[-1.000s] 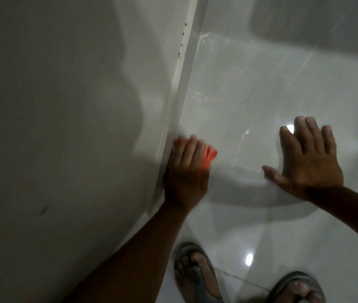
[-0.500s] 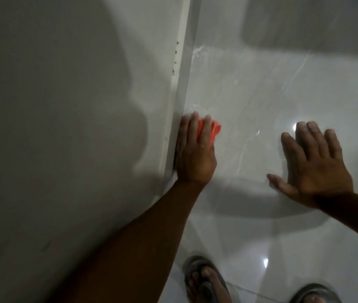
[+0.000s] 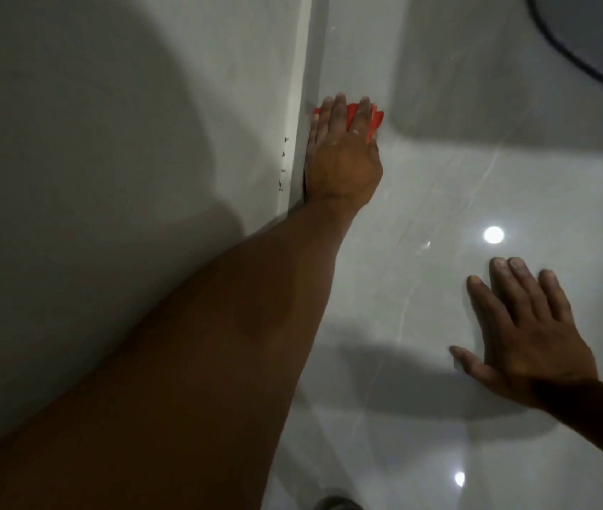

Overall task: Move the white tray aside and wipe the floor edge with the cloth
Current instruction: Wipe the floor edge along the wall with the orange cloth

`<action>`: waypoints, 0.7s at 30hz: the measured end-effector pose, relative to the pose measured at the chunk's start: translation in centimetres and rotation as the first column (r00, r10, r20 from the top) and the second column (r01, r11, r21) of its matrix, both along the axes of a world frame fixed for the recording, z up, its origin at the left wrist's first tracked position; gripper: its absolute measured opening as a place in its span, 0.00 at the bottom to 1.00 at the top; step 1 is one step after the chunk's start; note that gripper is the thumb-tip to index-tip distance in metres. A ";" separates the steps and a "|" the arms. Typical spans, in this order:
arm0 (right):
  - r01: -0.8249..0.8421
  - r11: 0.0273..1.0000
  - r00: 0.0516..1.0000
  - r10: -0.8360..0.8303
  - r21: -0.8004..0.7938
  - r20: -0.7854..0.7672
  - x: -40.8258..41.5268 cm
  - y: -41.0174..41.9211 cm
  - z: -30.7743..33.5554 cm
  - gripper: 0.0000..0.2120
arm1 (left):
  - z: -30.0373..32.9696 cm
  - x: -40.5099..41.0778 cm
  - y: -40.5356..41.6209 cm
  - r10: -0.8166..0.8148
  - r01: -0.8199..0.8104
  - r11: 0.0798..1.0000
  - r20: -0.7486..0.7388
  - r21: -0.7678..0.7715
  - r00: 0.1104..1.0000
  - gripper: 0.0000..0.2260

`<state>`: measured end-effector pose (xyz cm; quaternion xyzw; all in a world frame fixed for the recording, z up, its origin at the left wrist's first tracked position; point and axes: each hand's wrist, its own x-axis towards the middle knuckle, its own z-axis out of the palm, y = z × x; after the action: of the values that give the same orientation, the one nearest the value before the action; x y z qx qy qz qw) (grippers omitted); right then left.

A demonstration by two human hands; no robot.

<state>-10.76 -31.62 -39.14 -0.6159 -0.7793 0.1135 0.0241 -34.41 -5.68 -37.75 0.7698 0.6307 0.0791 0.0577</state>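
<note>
My left hand (image 3: 342,156) presses an orange-red cloth (image 3: 376,121) flat on the glossy floor, right against the floor edge (image 3: 312,68) where the white skirting meets the tiles. Only bits of the cloth show between and beyond the fingers. My left arm stretches far forward along the wall. My right hand (image 3: 528,336) lies flat on the floor tiles at the lower right, fingers spread, holding nothing. No white tray is in sight.
A grey wall (image 3: 108,141) fills the left side, with small dark specks (image 3: 283,163) beside the skirting. A dark rounded object (image 3: 594,42) cuts into the top right corner. The toe of a sandal (image 3: 336,504) peeks in at the bottom edge.
My left hand has slid the cloth forward along the floor edge, away from me, with the arm extending. The right hand has stayed planted on the tiles. The view shifted forward.
</note>
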 end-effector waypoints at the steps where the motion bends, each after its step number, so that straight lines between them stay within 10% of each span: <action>1: 0.003 1.000 1.000 -0.003 -0.004 -0.001 -0.1 0.0 0.1 0.47 | 0.2 0.1 0.0 0.003 -0.003 1.000 -0.005 -0.018 1.000 0.23; 21: 0.012 0.999 1.000 -0.013 -0.037 -0.027 0.0 -0.1 0.1 0.50 | 1.6 -7.2 -27.9 -0.024 0.030 0.989 0.044 -0.142 0.999 0.21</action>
<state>-10.74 -31.68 -38.99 -0.6196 -0.7726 0.1362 0.0239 -41.62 -33.63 -36.16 0.7705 0.6228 0.0491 0.1269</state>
